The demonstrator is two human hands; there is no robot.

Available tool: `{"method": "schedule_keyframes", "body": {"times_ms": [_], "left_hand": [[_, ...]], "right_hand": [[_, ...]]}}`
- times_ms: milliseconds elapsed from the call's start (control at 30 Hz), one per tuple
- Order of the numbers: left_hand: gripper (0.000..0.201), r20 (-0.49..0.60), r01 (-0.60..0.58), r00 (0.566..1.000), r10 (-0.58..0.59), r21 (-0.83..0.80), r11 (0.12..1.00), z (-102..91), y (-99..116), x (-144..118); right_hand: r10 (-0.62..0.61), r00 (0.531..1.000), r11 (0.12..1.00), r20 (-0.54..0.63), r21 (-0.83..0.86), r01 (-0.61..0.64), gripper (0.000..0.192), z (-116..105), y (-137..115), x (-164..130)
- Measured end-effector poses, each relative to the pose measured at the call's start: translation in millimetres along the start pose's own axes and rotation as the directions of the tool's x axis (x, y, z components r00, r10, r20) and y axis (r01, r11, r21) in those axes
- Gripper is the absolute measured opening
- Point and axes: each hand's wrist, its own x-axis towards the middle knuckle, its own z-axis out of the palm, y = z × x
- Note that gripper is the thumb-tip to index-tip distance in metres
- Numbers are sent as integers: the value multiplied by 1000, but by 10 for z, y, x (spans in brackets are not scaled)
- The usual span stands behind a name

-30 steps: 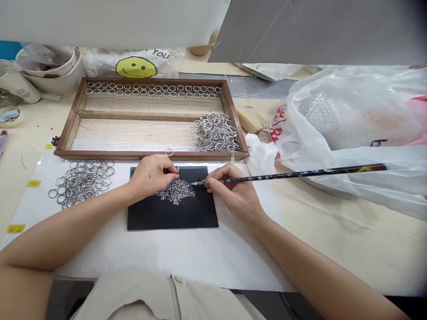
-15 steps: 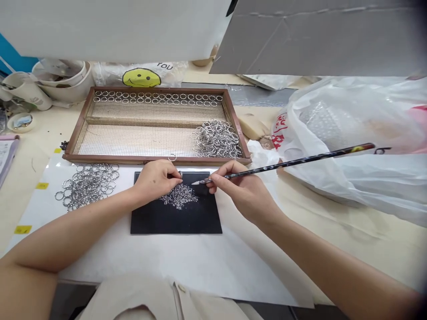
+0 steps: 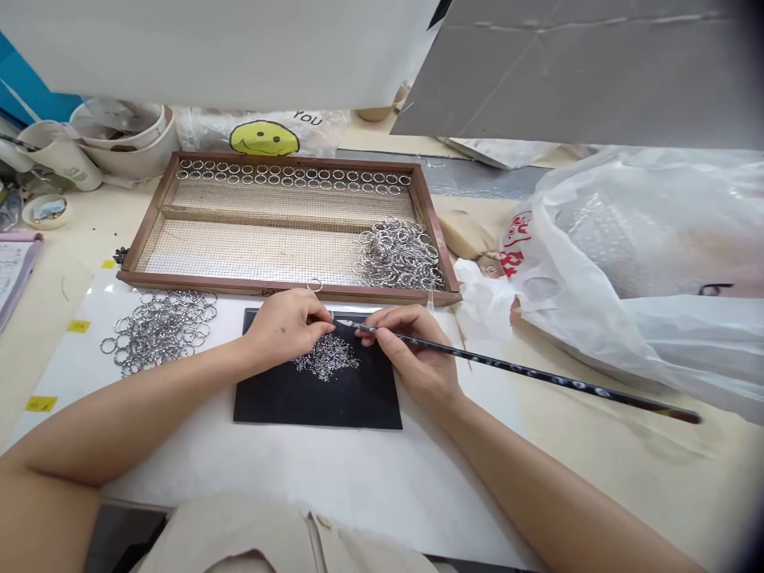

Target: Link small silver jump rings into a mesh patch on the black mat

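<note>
My left hand (image 3: 290,325) is closed in a pinch over the black mat (image 3: 322,410). A shiny edge at its fingertips looks like a metal ring, mostly hidden by the fingers. My right hand (image 3: 418,346) grips a long, dark, patterned pen-like stick (image 3: 525,368) with a pale pointed tip. That tip reaches close to my left fingertips; whether it touches the ring I cannot tell. Below them on the mat lies a pile of tiny shiny stones (image 3: 327,358).
Behind the mat, a brown wood-framed mesh tray (image 3: 286,288) holds two rows of rings and a heap of rings (image 3: 399,255). Another ring pile (image 3: 161,330) lies left on white paper. A plastic bag (image 3: 597,239) bulges at right. White tubs (image 3: 122,151) stand back left.
My right hand has tilted the stick so its back end swings down, and its tip has come nearer my left fingertips. My left hand keeps its pinch. The whole view has shifted slightly.
</note>
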Motion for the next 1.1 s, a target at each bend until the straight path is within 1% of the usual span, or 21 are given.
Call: {"method": "schedule_keyframes", "body": {"times_ms": [167,400,733,967,1100], "left_hand": [[7,0,8,1000,-8,6,1000,2,16,0],[8,11,19,1000,-19,14,1000,0,20,5],[8,22,41,999,-41,6,999,-21,46,4],[8,30,36,999,-36,11,999,-21,37,17],[8,27,32,999,-33,11,999,-22,38,17]], "right_hand": [[22,1000,1000,5,4,-22,6,-6,-15,24],[30,999,998,15,-59,-29,9,34,-60,25],[1,1000,998,29,-65,1,8,29,-64,42],[31,999,994,16,-101,-29,8,30,-69,41],[14,1000,995,19,-99,-12,8,30,-78,44]]}}
